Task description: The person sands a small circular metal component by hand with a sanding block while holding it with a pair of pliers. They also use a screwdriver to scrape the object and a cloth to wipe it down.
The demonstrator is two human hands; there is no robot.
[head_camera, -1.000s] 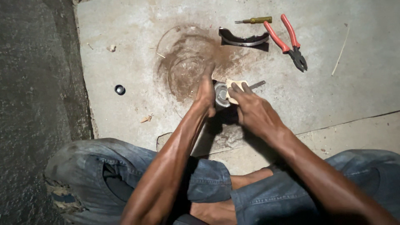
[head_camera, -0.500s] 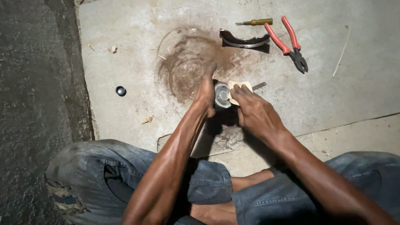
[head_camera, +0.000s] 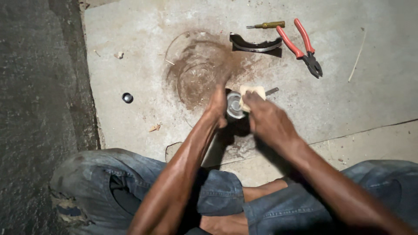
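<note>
While the left hand clasps the round metal part mid-frame, the right hand's grip pinches a tan pad; blurred rubbing could slip, scraping fingers

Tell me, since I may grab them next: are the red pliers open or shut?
Open: the red pliers lie with handles spread apart; the jaws' gap is too small to tell.

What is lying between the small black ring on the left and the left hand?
In the head view, only bare concrete with a brown rust stain lies between the ring and the left hand.
</note>
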